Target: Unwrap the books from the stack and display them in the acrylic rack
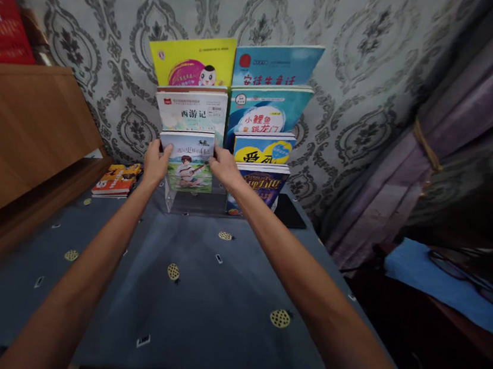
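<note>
Both of my hands grip one book (192, 169) whose cover shows a figure with a guitar on grass. My left hand (156, 162) is closed on its left edge, thumb on the front. On the opposite edge my right hand (226, 167) pinches it near the upper corner. The book stands upright at the front left of a clear stepped stand (170, 199). Behind it rise a white book (190, 109) and a yellow-green book (190, 58). The right column holds a dark blue book (262, 180), a yellow-and-blue book (260, 149) and two teal books (270, 109).
Orange books (116, 180) lie flat at the left beside a wooden cabinet (28, 134). A dark flat object (290, 212) sits right of the stand. The blue pineapple-print tablecloth (195, 310) spreads in front. A purple curtain (391, 178) hangs at right, near glasses (447, 266) on blue cloth (415, 271).
</note>
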Available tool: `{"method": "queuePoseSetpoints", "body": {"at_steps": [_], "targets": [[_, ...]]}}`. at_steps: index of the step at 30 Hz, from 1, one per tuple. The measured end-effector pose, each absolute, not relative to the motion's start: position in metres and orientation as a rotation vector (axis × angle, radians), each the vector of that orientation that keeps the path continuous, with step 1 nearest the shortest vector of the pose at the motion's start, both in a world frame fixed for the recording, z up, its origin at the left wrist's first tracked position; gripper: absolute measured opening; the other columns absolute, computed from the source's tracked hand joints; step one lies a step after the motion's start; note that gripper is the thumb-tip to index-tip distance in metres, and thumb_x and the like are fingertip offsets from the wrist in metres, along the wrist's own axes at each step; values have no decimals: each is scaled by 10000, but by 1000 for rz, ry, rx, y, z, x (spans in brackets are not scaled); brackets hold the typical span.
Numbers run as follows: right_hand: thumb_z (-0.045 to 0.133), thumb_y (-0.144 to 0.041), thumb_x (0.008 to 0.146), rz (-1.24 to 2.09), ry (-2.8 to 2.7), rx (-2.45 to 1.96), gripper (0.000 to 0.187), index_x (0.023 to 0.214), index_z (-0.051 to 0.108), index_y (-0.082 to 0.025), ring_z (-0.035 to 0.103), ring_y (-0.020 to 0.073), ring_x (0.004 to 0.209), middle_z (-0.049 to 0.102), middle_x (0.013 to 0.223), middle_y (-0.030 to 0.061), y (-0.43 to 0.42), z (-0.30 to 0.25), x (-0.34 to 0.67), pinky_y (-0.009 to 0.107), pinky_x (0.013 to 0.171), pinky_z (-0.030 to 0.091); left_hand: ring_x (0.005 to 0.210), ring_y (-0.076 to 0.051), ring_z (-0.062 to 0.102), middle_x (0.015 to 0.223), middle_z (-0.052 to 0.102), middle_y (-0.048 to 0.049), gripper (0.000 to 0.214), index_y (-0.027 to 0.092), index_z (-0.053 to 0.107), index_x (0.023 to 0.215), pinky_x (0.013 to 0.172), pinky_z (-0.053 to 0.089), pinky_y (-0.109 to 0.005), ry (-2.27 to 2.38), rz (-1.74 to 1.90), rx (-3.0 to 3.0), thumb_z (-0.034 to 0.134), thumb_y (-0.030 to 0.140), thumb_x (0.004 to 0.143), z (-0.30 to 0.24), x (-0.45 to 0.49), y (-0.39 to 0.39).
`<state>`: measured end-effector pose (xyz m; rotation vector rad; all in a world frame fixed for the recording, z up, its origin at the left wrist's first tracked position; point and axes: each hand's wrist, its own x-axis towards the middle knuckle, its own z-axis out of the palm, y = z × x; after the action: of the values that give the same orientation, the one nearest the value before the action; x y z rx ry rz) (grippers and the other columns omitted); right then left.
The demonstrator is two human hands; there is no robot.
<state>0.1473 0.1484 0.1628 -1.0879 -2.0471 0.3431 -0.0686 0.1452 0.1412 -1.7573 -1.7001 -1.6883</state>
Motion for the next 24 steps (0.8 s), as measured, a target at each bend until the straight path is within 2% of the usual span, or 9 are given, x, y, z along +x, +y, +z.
{"method": "queuePoseSetpoints", "body": {"at_steps": [5,10,15,24], "targets": [[407,-126,864,260,-2084,-1304,415,1251,548,-72,649,335,1045,707,1114,215,134,173,142,407,911,483,765,-177,498,726,459,10,218,216,444,712,793,438,-303,-1747,-1643,-1754,551,305,880,144,-68,141],[392,-119,872,245,-2100,-1301,423,1266,535,-61,649,348,1065,694,1150,238,130,173,142,422,919,476,820,-199,520,773,492,-13,187,220,449,735,823,436,-326,-1761,-1623,-1790,526,300,885,143,-67,137],[378,-127,867,269,-2081,-1261,409,1230,563,-89,650,329,1048,700,1149,217,129,167,144,395,892,479,922,-239,548,859,539,-50,125,226,455,785,885,450,-375,-1782,-1620,-1742,532,263,876,139,-59,132],[405,-134,866,316,-2062,-1298,366,1172,598,-83,659,302,949,714,1054,197,128,164,146,372,854,478,953,-253,572,894,572,-66,96,218,462,813,920,454,-402,-1790,-1640,-1753,532,246,873,138,-56,131]]}}
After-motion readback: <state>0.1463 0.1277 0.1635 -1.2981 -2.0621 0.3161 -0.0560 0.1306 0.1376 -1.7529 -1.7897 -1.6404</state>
